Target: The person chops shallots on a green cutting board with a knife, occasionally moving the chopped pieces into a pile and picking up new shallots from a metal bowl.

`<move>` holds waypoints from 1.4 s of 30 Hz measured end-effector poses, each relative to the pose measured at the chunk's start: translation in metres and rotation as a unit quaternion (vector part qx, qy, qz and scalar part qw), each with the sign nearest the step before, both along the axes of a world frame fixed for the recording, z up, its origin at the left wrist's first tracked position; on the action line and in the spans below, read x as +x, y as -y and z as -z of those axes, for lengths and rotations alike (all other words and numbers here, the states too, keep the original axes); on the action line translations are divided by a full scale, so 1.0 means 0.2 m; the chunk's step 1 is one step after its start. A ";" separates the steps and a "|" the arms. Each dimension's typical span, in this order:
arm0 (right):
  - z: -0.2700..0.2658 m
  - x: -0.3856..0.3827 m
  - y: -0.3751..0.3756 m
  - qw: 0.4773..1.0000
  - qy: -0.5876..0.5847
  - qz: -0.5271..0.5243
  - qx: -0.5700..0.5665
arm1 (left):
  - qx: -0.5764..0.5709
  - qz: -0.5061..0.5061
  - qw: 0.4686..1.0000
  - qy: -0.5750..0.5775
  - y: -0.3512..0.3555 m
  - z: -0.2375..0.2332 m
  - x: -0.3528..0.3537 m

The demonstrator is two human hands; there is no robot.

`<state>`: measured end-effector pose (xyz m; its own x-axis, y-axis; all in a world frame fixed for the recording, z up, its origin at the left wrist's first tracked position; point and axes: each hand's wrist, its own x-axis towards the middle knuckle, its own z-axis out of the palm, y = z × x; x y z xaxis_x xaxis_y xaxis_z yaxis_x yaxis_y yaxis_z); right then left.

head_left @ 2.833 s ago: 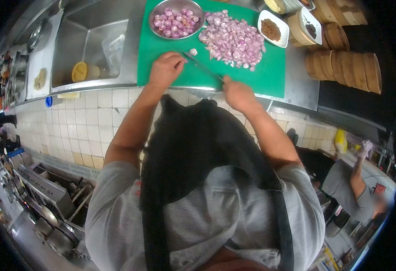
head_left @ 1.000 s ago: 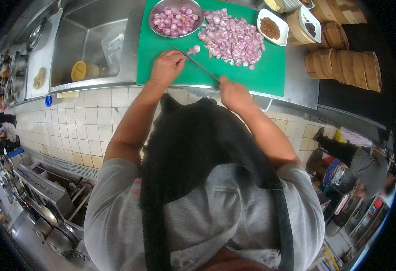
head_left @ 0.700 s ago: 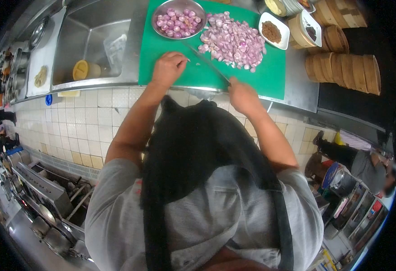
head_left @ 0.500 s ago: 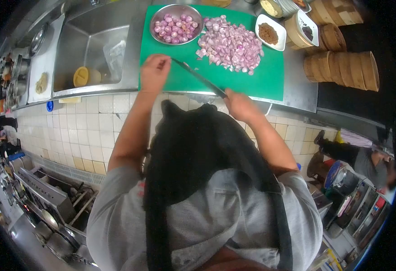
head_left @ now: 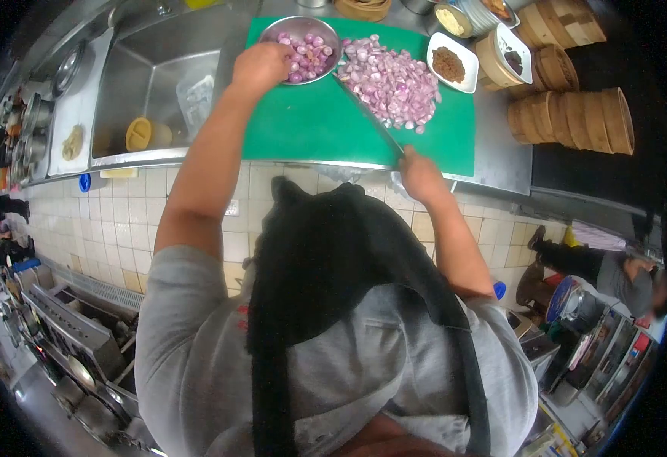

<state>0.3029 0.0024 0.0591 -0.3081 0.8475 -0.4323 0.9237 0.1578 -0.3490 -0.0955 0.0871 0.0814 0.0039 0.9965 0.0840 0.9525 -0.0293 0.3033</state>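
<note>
My left hand (head_left: 262,65) reaches over the near-left rim of a steel bowl (head_left: 336,57) of peeled shallots (head_left: 307,55). Its fingers look curled together among the shallots, and whatever lies between them is hidden. In my right hand (head_left: 422,175) is the handle of a kitchen knife (head_left: 378,122). The blade points up and left across the green cutting board (head_left: 295,129), its tip beside the heap of cut shallots (head_left: 394,80). That heap spreads over the board to the right of the bowl.
A white dish of brown crumbly food (head_left: 449,65) sits at the board's right corner. Stacked bamboo steamers (head_left: 569,122) stand farther right. To the left is a steel sink (head_left: 151,84) holding a yellow-lidded container (head_left: 140,134). Another person (head_left: 607,266) is at the far right.
My left hand has moved up from the board beside the knife tip to the bowl. The knife and my right hand have shifted right, bringing the blade along the cut shallots.
</note>
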 end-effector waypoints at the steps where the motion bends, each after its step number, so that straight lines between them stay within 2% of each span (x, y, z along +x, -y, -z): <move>1: -0.01 -0.01 0.00 1.000 0.003 0.006 -0.007 | -0.022 -0.004 1.000 -0.022 -0.03 -0.02 0.03; 3: -0.02 0.00 0.01 1.000 0.001 0.008 -0.003 | -0.066 -0.015 0.996 -0.065 -0.07 -0.04 0.09; 6: -0.01 -0.01 0.01 1.000 -0.007 0.004 0.014 | -0.106 -0.043 0.987 -0.113 -0.16 0.05 0.10; 9: -0.02 -0.01 0.01 1.000 -0.001 0.003 0.006 | -0.128 -0.046 0.984 -0.118 -0.17 0.05 0.11; 12: 0.00 0.00 0.01 1.000 -0.005 -0.008 0.014 | -0.132 -0.055 0.983 -0.114 -0.17 0.02 0.14; 15: 0.01 0.01 0.01 1.000 -0.014 -0.011 0.026 | -0.079 -0.062 0.992 -0.077 -0.13 0.05 0.14; 18: 0.02 0.02 0.02 0.999 -0.023 -0.005 0.026 | -0.068 -0.051 0.992 -0.092 -0.10 0.03 0.17; 21: 0.04 0.03 0.01 0.999 -0.024 -0.009 0.032 | 0.013 -0.061 0.998 -0.033 -0.05 0.02 0.19; 24: 0.04 0.03 0.01 0.999 -0.013 -0.018 0.026 | 0.124 -0.069 0.982 0.129 0.11 -0.05 0.27; 27: 0.03 0.02 0.01 0.999 -0.013 -0.025 0.028 | 0.058 -0.035 0.976 0.207 0.38 -0.01 0.37; 29: 0.02 0.02 0.01 0.999 -0.010 -0.027 0.028 | 0.026 -0.028 0.983 0.181 0.50 0.22 0.38; 30: 0.01 0.01 0.01 1.000 -0.004 -0.023 0.019 | 0.009 -0.025 0.985 0.169 0.54 0.25 0.39; 32: -0.03 -0.01 0.01 1.000 0.008 -0.015 0.001 | 0.049 -0.024 0.980 0.193 0.60 0.32 0.39; 36: -0.12 -0.08 0.05 0.999 -0.009 -0.047 -0.001 | 0.179 0.025 0.956 0.232 0.61 0.34 0.40; 39: -0.12 -0.13 0.09 0.998 -0.017 -0.066 -0.012 | 0.099 -0.001 0.957 0.271 0.63 0.34 0.41; 42: -0.11 -0.17 0.09 0.997 -0.003 -0.075 -0.020 | 0.099 0.001 0.956 0.275 0.62 0.33 0.41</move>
